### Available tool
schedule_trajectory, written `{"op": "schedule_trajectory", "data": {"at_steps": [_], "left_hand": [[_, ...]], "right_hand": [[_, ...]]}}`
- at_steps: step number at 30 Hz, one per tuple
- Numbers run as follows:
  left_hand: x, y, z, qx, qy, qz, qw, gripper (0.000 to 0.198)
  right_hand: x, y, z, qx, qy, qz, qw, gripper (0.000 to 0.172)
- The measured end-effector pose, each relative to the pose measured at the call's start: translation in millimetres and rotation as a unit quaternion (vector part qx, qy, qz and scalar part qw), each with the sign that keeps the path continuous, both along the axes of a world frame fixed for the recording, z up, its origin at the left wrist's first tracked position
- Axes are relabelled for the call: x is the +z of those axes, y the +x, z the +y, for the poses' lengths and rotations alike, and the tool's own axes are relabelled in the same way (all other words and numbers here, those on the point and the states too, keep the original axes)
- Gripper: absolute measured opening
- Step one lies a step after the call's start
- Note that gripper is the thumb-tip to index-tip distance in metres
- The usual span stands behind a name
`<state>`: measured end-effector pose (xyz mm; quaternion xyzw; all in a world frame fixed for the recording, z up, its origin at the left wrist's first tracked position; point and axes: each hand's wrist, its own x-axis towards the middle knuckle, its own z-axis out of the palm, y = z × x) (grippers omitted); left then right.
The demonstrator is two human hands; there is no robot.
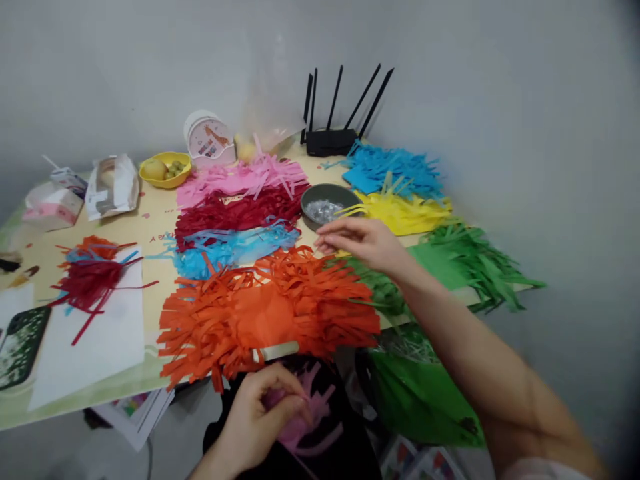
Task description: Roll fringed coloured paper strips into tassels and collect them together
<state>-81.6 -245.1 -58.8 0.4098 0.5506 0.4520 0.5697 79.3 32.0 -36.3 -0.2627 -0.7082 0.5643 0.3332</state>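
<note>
Over the front edge of the table, my left hand (263, 410) is closed around pink fringed tissue paper (320, 413), whose loose strips hang over my dark-clothed lap. My right hand (357, 243) is just in front of a dark round bowl (308, 219) that contains clear, shiny bits. Its fingers are pinched together; whatever is between them is too small to make out. Between the hands lies a bundle of orange fringed tissue paper (265, 313). A pale flat strip (280, 350) rests on its front edge.
Behind the orange are light blue (240, 247), dark red (240, 213) and pink (245, 177) fringes. Green (440, 260), yellow (405, 212) and blue (395, 170) ones lie right. A black router (330, 141) stands behind. Phone (23, 347) and white paper (95, 340) lie left.
</note>
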Motion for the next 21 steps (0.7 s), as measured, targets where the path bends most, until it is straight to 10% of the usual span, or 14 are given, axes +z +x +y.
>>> {"op": "schedule_trajectory", "data": {"at_steps": [8, 21], "left_hand": [[3.5, -3.1, -11.3, 0.034, 0.019, -0.059, 0.997, 0.019], [-0.9, -16.8, -27.1, 0.141, 0.045, -0.095, 0.984, 0.025]], "right_hand": [[-19.4, -13.9, -117.3, 0.03, -0.117, 0.101, 0.987, 0.015], [-32.5, -23.9, -185.0, -0.036, 0.054, 0.036, 0.997, 0.009]]}}
